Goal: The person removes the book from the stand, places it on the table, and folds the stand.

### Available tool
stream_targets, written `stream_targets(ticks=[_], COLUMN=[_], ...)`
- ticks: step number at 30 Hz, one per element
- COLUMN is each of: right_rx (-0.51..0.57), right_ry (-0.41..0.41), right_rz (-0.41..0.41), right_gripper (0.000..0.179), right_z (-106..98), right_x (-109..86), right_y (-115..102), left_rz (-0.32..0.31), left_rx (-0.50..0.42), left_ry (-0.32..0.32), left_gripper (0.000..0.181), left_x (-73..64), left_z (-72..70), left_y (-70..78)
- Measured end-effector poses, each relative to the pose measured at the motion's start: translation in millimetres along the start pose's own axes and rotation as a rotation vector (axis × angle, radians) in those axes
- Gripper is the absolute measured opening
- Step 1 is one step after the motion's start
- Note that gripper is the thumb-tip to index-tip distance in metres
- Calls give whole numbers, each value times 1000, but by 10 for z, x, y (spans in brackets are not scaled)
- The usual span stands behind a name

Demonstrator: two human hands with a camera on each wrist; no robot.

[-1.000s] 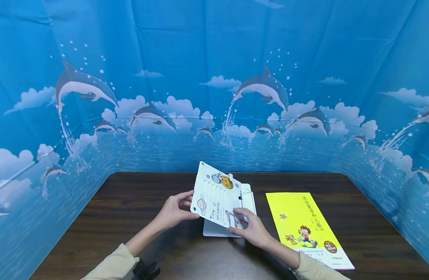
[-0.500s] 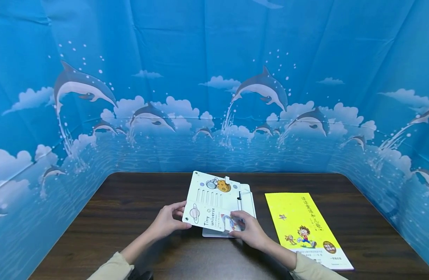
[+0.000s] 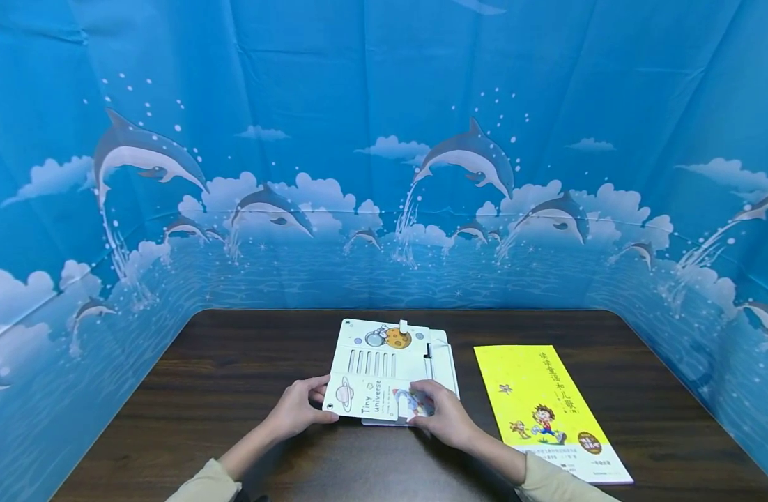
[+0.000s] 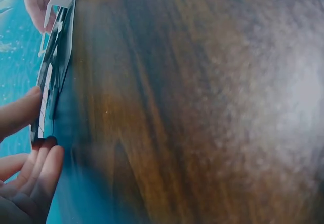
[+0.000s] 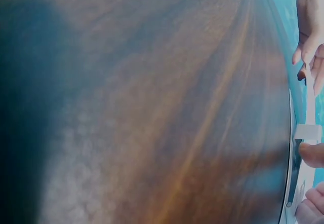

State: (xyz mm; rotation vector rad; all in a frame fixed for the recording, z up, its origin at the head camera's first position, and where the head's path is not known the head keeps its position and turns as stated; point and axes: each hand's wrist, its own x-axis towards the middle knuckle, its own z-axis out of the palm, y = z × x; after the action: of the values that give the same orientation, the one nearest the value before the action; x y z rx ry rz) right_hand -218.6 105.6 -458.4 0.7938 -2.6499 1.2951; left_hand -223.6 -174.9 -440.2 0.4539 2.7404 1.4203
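A white folding book stand has a front panel [image 3: 374, 362] printed with "Tiny universe", a planet and an astronaut. That panel slants low over the stand's white rear plate [image 3: 445, 355], which shows along the right side. My left hand [image 3: 299, 404] pinches the panel's lower left corner, thumb on one face and fingers on the other, as the left wrist view shows at the hand [image 4: 30, 183]. At the lower right, my right hand [image 3: 445, 417] grips the stand beside a small white page clip [image 5: 308, 132]. Another clip [image 3: 403, 326] sits on the top edge.
To the right, a yellow children's book [image 3: 522, 390] lies flat on the dark wooden table [image 3: 233, 362]. Behind the table's far edge hangs a blue curtain [image 3: 334, 265] printed with dolphins.
The front panel has tipped down flatter and shifted slightly left and nearer to me. My left hand has moved down and left with its corner, while the right hand stays almost in place.
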Motion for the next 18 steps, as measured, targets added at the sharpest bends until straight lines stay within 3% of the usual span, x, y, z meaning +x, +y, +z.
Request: stream_targets(ticks=[13,18], right_rx=[-73,-79], right_ry=[-15,-17], right_rz=[16,22], right_gripper=[53,53], right_z=[11,7], right_x=[10,6], right_y=[-35,-35], left_rz=[-21,1], left_rx=[129,157], left_ry=[58,63], left_gripper=[66,66], left_x=[-23,-26], left_z=[58,63], left_y=[-5,-18])
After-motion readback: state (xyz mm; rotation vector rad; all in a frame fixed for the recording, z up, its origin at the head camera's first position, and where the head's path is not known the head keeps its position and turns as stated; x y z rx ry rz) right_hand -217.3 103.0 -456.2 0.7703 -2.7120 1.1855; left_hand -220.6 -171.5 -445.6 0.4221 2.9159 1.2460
